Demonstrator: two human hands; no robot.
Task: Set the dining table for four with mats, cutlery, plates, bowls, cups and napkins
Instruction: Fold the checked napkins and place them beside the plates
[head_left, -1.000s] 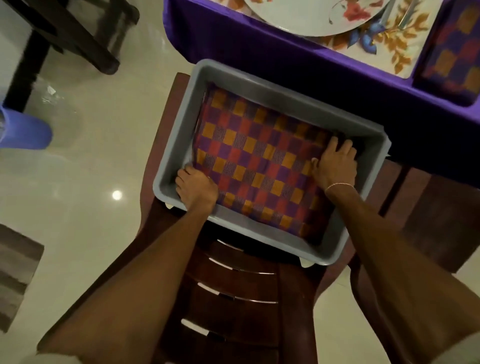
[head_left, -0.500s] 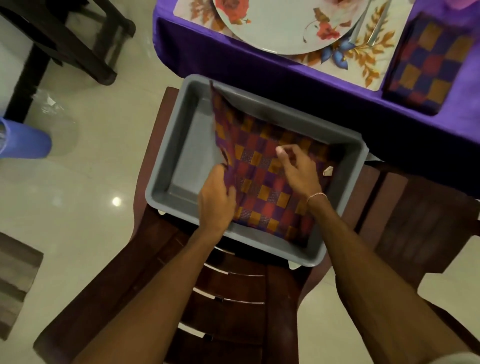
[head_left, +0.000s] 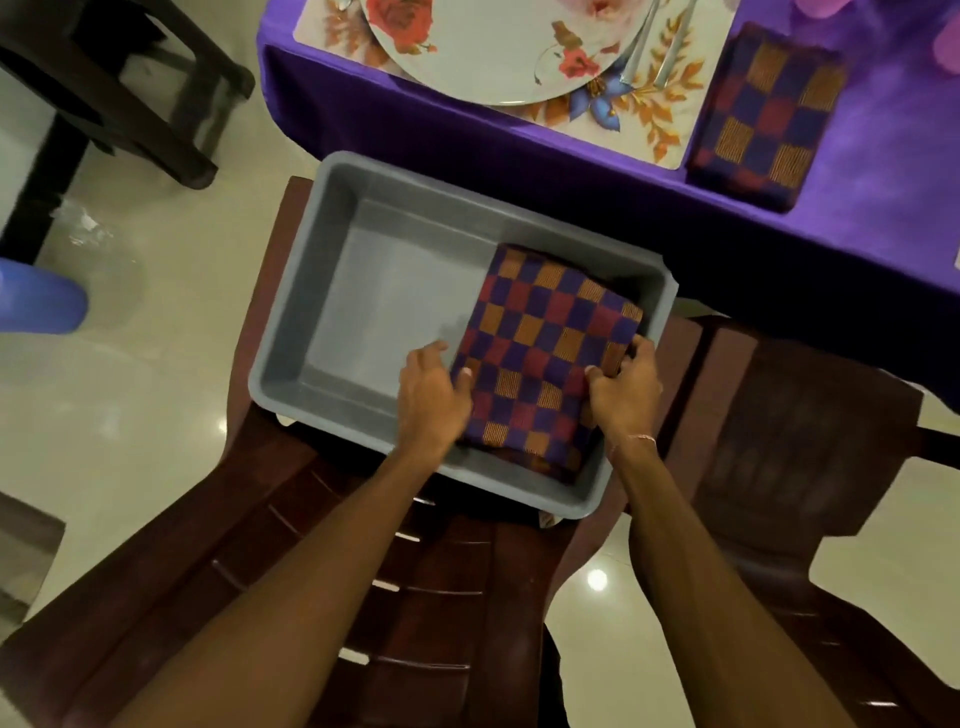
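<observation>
No writing or brand shows anywhere. 2 checked napkins: 1 folded napkin (head_left: 540, 358) lies in the right half of the grey tub (head_left: 332, 291), pinched at its near edge by the left hand (head_left: 431, 397) and right hand (head_left: 623, 389); 1 second napkin (head_left: 769, 114) sits on the purple surface (head_left: 883, 171) beside 1 floral plate (head_left: 498, 47) on 1 mat (head_left: 660, 119).

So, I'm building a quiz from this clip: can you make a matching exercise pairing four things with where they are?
Things:
1. folded checked napkin
2. grey tub
3. floral plate
4. second checked napkin

Places:
A. on a brown chair seat
B. on the floral mat
C. inside the tub, held by both hands
D. on the purple cloth, right of the mat

Pairs: 1-C, 2-A, 3-B, 4-D
</observation>
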